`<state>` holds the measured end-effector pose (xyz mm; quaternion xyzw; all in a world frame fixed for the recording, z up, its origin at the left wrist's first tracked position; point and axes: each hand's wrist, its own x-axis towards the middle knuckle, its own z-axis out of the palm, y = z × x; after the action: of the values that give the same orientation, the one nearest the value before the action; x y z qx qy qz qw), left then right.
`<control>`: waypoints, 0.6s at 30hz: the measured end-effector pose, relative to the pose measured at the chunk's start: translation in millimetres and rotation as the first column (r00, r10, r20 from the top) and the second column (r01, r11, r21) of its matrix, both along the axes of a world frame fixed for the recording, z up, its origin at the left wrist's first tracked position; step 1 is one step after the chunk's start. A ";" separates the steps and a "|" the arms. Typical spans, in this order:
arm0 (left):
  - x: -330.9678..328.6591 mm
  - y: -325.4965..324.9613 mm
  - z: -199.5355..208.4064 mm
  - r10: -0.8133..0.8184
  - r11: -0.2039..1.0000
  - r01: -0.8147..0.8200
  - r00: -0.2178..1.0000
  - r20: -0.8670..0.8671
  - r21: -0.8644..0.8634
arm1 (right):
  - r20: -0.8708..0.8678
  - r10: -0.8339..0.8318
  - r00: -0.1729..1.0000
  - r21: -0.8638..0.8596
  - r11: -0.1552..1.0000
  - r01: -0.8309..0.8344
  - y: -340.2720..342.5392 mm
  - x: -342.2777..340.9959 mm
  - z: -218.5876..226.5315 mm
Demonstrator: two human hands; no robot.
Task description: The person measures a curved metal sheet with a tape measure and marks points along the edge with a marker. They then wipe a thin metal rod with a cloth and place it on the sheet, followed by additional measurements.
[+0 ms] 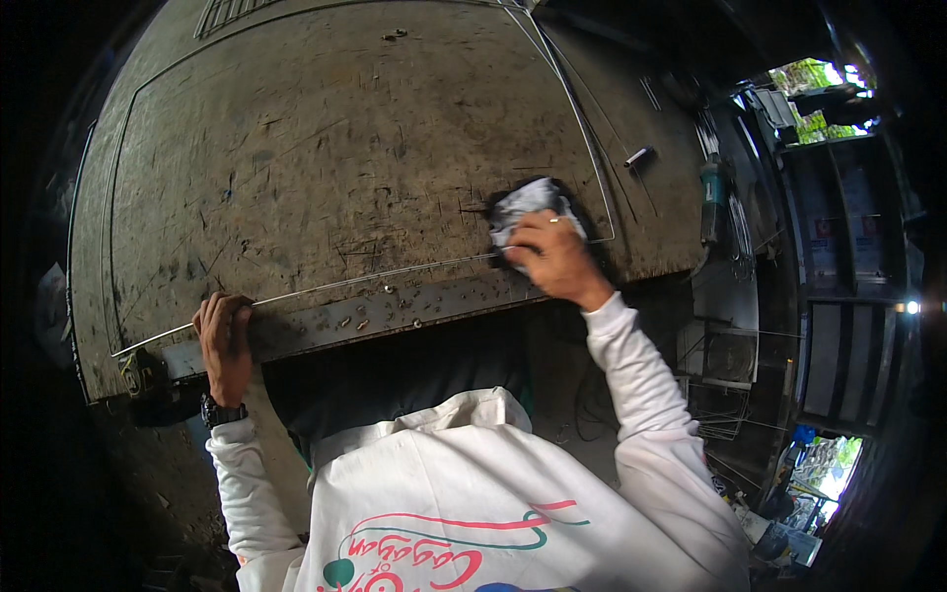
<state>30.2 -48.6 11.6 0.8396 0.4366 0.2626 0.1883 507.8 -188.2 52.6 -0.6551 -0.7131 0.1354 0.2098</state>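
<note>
A large rectangle of thin metal wire [345, 280] lies flat on a worn wooden table. My left hand [224, 331] is closed over its near side towards the left, at the table's front edge, with a black watch on the wrist. Farther right, my right hand [559, 259] grips a crumpled white and black rag [528, 202]. The rag covers part of the wire close to the rectangle's near right corner. A ring shows on one right-hand finger. What lies under the rag is hidden.
A metal strip [449, 302] runs along the table's front edge. A black and yellow tape measure [145, 373] sits at the near left corner. A marker [639, 156] lies right of the wire; a teal power tool [711, 197] is by the right edge. Wire racks [718, 409] stand lower right.
</note>
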 end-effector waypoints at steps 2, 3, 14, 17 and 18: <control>-1.9 0.8 -1.4 0.015 1.000 -0.015 1.000 -0.004 -0.007 | -0.017 -0.002 1.000 -0.051 0.999 0.001 -9.6 30.6 8.6; -2.6 1.1 -2.7 0.024 1.000 -0.024 1.000 -0.007 -0.010 | -0.055 0.014 0.998 -0.087 0.996 -0.018 -7.9 39.2 11.6; 23.8 -43.9 -9.4 0.632 0.723 -0.577 0.333 0.700 -0.378 | -0.313 -0.032 0.949 -0.447 0.887 -0.117 5.1 -11.8 53.8; 19.2 -28.9 15.5 0.589 0.782 -0.124 -0.172 0.789 -0.611 | -0.326 -0.047 0.944 -0.574 0.803 -0.159 2.5 -34.1 68.1; 18.5 -15.7 25.4 0.576 0.781 -0.017 -0.366 0.731 -0.624 | -0.333 -0.052 0.941 -0.622 0.762 -0.178 1.2 -37.5 68.2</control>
<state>48.7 -64.3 37.1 0.0887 0.3667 0.7675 0.5182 470.3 -187.0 120.9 -0.6298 -0.5993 0.4869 0.0840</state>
